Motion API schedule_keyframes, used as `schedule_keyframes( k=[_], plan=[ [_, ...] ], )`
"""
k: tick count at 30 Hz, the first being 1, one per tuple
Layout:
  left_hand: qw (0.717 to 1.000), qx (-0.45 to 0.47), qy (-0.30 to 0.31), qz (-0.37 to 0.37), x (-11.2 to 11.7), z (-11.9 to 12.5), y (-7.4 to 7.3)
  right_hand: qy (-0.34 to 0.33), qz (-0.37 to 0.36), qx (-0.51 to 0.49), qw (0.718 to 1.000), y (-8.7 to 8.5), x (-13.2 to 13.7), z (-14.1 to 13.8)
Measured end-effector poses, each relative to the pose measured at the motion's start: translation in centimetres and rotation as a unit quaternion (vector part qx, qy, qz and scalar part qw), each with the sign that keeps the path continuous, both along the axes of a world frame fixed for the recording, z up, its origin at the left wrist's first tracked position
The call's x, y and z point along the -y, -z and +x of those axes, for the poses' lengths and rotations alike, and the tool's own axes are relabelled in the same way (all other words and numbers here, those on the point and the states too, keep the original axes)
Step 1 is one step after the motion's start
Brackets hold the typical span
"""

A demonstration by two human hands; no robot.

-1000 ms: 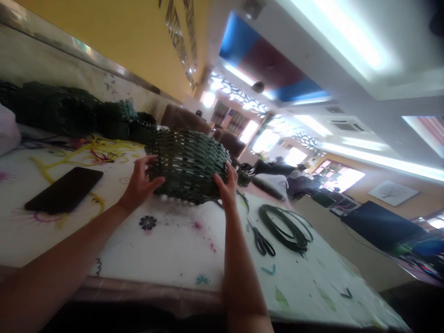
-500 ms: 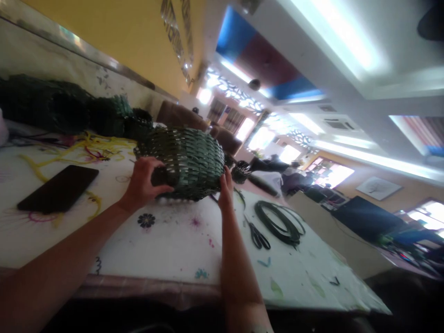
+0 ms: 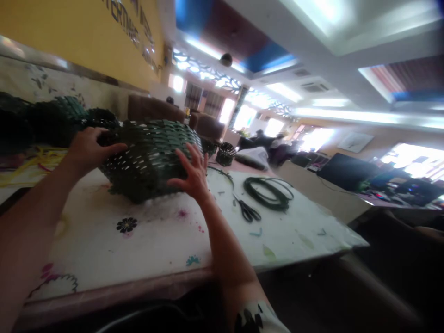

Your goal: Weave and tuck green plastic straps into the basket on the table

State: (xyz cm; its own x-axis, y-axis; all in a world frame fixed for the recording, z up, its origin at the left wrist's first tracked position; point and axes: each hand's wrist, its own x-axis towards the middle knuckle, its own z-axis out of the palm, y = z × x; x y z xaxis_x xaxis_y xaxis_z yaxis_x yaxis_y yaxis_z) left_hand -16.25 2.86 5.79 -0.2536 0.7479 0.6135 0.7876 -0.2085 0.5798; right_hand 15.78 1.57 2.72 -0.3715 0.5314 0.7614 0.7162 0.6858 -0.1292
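A dark green woven basket (image 3: 149, 157) lies upside down on the white flowered tablecloth (image 3: 145, 236). My left hand (image 3: 86, 148) grips its far left side, fingers curled over the weave. On the basket's near right side rests my right hand (image 3: 192, 173), fingers spread against the wall. Both arms reach in from the bottom of the view.
Black scissors (image 3: 247, 211) and a coil of green strip (image 3: 267, 192) lie to the right on the table. A pile of green woven pieces (image 3: 45, 122) sits at the back left, with yellow strands (image 3: 31, 159) beside it. A small dark basket (image 3: 225, 154) stands behind. People sit far back.
The view has swung right and the phone has left it. The basket has turned and shifted left; my right hand has moved from its far edge to its near side, fingers spread.
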Motion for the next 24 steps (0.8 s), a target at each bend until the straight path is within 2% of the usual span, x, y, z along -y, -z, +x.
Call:
schedule_keyframes(
  k=[3,6,10,14,18,24],
  plan=[
    [0.995,0.083,-0.019,-0.044,0.7,1.4,0.3,-0.019,-0.003,0.117,0.993,-0.7,1.3,-1.3],
    [0.996,0.082,-0.016,-0.014,0.9,2.0,0.7,-0.019,-0.006,0.156,0.988,-0.7,1.0,-1.4],
    [0.995,0.093,0.018,0.024,1.3,2.2,0.9,-0.008,0.004,0.152,0.988,-0.6,0.4,-1.0],
    [0.994,0.104,0.007,0.015,1.3,2.0,1.4,-0.013,0.006,0.147,0.989,-0.8,0.4,-1.3],
    [0.992,0.126,-0.027,0.01,0.2,1.4,2.3,-0.031,-0.013,0.142,0.989,-1.0,0.2,-1.6],
    [0.988,0.149,-0.016,0.027,-0.5,1.0,2.6,-0.044,-0.039,0.137,0.989,-1.1,0.0,-1.4]
  ],
)
